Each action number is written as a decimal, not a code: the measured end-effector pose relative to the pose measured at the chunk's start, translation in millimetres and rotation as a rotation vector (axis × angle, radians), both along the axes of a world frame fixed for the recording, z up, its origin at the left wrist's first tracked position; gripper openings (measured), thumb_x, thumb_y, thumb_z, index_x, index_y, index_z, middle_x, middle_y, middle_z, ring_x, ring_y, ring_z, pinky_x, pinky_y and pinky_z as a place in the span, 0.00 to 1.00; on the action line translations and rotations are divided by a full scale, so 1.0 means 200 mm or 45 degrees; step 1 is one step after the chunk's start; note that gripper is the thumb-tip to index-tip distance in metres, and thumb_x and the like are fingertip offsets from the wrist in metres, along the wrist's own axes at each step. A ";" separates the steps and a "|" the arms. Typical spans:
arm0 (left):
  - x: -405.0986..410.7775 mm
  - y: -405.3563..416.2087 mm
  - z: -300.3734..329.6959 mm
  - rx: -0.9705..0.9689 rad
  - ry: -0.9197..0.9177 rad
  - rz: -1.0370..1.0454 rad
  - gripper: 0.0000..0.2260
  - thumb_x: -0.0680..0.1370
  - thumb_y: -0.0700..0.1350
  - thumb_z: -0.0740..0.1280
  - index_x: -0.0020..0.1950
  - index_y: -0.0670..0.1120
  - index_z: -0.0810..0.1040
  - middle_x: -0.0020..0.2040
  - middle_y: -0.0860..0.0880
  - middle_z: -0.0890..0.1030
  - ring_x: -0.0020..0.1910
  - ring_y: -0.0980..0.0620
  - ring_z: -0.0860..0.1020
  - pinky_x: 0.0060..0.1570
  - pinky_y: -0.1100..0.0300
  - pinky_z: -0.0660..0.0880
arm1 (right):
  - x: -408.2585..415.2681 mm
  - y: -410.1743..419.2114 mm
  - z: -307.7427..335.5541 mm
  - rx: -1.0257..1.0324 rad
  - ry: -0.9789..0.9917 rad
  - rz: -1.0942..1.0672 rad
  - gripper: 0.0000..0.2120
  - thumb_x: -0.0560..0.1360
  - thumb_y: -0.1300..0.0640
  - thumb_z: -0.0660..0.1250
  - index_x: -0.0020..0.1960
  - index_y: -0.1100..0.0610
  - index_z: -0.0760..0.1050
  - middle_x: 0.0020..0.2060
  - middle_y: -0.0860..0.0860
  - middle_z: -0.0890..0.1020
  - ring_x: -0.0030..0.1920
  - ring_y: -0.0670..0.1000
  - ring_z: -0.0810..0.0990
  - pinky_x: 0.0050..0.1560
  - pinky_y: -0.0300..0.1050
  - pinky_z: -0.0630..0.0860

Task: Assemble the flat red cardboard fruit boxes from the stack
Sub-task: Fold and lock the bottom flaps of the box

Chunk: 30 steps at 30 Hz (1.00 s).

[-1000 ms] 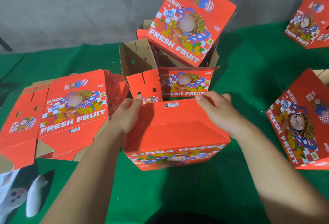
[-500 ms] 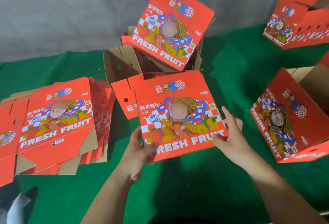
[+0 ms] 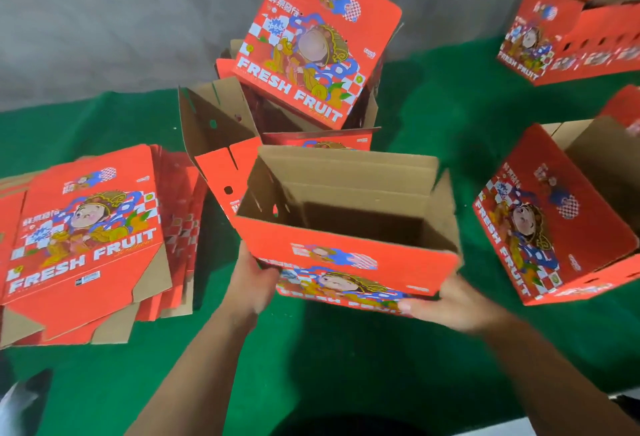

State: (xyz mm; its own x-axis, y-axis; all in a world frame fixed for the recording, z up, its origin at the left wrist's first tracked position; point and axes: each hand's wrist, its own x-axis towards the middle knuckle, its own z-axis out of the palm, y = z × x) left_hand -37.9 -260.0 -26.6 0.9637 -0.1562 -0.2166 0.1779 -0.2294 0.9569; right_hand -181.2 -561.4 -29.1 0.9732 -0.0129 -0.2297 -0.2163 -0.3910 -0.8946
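I hold a red fruit box [image 3: 346, 255] in front of me, its open top facing up and showing the brown inside. My left hand [image 3: 254, 283] grips its lower left corner. My right hand [image 3: 446, 304] holds the lower right edge, fingers under the printed front. A stack of flat red boxes [image 3: 86, 234] lies to the left on the green cloth [image 3: 311, 366].
Several folded boxes pile up behind the held one, the topmost [image 3: 311, 44] tilted against the grey wall. An open box [image 3: 561, 221] lies on its side at the right, with another [image 3: 571, 27] at the far right.
The box has turned from bottom-up, through its printed face toward me, to open-top-up. Both hands shifted from its top edge down to its lower corners.
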 end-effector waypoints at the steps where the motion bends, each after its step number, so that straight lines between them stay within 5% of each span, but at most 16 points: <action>1: 0.02 0.01 0.01 0.031 0.069 0.001 0.22 0.73 0.22 0.62 0.56 0.46 0.80 0.49 0.51 0.88 0.44 0.59 0.84 0.42 0.64 0.81 | 0.01 -0.03 0.00 -0.058 0.033 0.012 0.64 0.63 0.35 0.83 0.83 0.39 0.41 0.79 0.42 0.64 0.71 0.35 0.72 0.77 0.44 0.66; 3: 0.07 0.03 0.02 0.119 0.246 -0.008 0.18 0.75 0.25 0.60 0.53 0.45 0.79 0.46 0.50 0.88 0.37 0.58 0.84 0.29 0.63 0.78 | 0.02 -0.06 -0.02 -0.188 0.073 -0.009 0.72 0.58 0.33 0.85 0.75 0.26 0.27 0.78 0.34 0.49 0.71 0.34 0.68 0.78 0.50 0.60; 5: 0.10 0.05 0.02 0.146 0.409 -0.039 0.17 0.77 0.28 0.60 0.57 0.47 0.75 0.49 0.46 0.86 0.38 0.52 0.84 0.29 0.60 0.79 | 0.02 -0.06 -0.06 -0.326 0.017 -0.017 0.68 0.57 0.32 0.83 0.73 0.22 0.31 0.69 0.27 0.47 0.75 0.39 0.61 0.78 0.51 0.51; 8: 0.10 0.01 0.00 0.086 0.452 -0.006 0.15 0.78 0.29 0.57 0.56 0.47 0.72 0.50 0.44 0.85 0.39 0.50 0.85 0.32 0.57 0.79 | 0.05 -0.05 -0.10 -0.410 0.029 -0.068 0.64 0.55 0.28 0.77 0.79 0.34 0.40 0.63 0.29 0.48 0.77 0.41 0.49 0.77 0.47 0.47; 10: 0.10 0.01 -0.02 0.057 0.453 0.107 0.15 0.77 0.29 0.56 0.57 0.45 0.72 0.48 0.42 0.85 0.38 0.47 0.84 0.39 0.55 0.79 | 0.06 -0.02 -0.09 -0.351 0.034 0.027 0.64 0.57 0.27 0.77 0.79 0.31 0.38 0.63 0.26 0.51 0.73 0.36 0.54 0.75 0.47 0.54; 13: 0.13 0.07 -0.03 0.043 0.514 0.231 0.15 0.76 0.29 0.54 0.53 0.45 0.74 0.42 0.42 0.84 0.38 0.46 0.82 0.43 0.54 0.77 | 0.07 0.00 -0.05 -0.122 -0.026 -0.039 0.75 0.56 0.33 0.85 0.74 0.27 0.24 0.78 0.32 0.49 0.72 0.31 0.66 0.72 0.46 0.66; 15: 0.14 0.09 -0.02 0.050 0.532 0.185 0.14 0.78 0.30 0.54 0.52 0.45 0.74 0.39 0.46 0.86 0.40 0.46 0.83 0.42 0.52 0.78 | 0.08 0.00 -0.03 -0.096 -0.077 -0.105 0.77 0.54 0.32 0.85 0.73 0.27 0.22 0.76 0.26 0.42 0.78 0.31 0.51 0.78 0.56 0.55; 17: 0.12 0.06 -0.01 0.023 0.487 0.110 0.13 0.79 0.31 0.54 0.53 0.45 0.74 0.39 0.48 0.87 0.42 0.48 0.85 0.42 0.51 0.80 | 0.09 -0.02 -0.04 -0.160 -0.153 -0.115 0.77 0.53 0.28 0.82 0.75 0.30 0.22 0.69 0.19 0.41 0.74 0.26 0.34 0.78 0.56 0.44; 20: 0.10 0.03 0.01 -0.133 0.351 0.029 0.12 0.79 0.28 0.58 0.54 0.44 0.73 0.41 0.49 0.86 0.38 0.55 0.86 0.33 0.60 0.80 | 0.10 -0.04 -0.08 -0.188 -0.132 -0.107 0.75 0.52 0.23 0.79 0.78 0.33 0.26 0.75 0.31 0.48 0.79 0.40 0.43 0.80 0.64 0.45; 23: 0.08 0.00 0.03 -0.230 0.249 -0.083 0.14 0.73 0.35 0.68 0.58 0.44 0.77 0.49 0.48 0.87 0.45 0.54 0.86 0.40 0.62 0.80 | 0.05 -0.08 -0.15 -0.013 -0.142 -0.284 0.75 0.54 0.29 0.83 0.77 0.29 0.27 0.82 0.48 0.54 0.83 0.55 0.50 0.79 0.73 0.50; 25: 0.06 -0.02 0.02 -0.195 0.183 -0.080 0.17 0.74 0.37 0.69 0.63 0.46 0.78 0.57 0.49 0.86 0.53 0.54 0.83 0.52 0.59 0.77 | -0.01 -0.12 -0.20 -0.021 -0.231 -0.450 0.75 0.55 0.34 0.85 0.79 0.31 0.29 0.82 0.50 0.56 0.83 0.53 0.53 0.81 0.66 0.52; 27: 0.04 -0.04 -0.02 -0.098 0.168 0.006 0.17 0.80 0.34 0.66 0.67 0.48 0.77 0.63 0.50 0.82 0.58 0.52 0.79 0.59 0.55 0.72 | -0.05 -0.19 -0.23 -0.114 -0.309 -0.668 0.78 0.52 0.37 0.87 0.81 0.36 0.33 0.82 0.47 0.53 0.82 0.43 0.53 0.82 0.43 0.52; 30: 0.03 -0.02 -0.08 -0.098 0.366 0.029 0.13 0.83 0.40 0.64 0.66 0.52 0.76 0.60 0.52 0.81 0.56 0.50 0.80 0.61 0.52 0.74 | -0.12 -0.35 -0.32 -0.243 -0.465 -1.035 0.77 0.48 0.42 0.87 0.83 0.56 0.44 0.81 0.47 0.60 0.80 0.46 0.60 0.81 0.47 0.57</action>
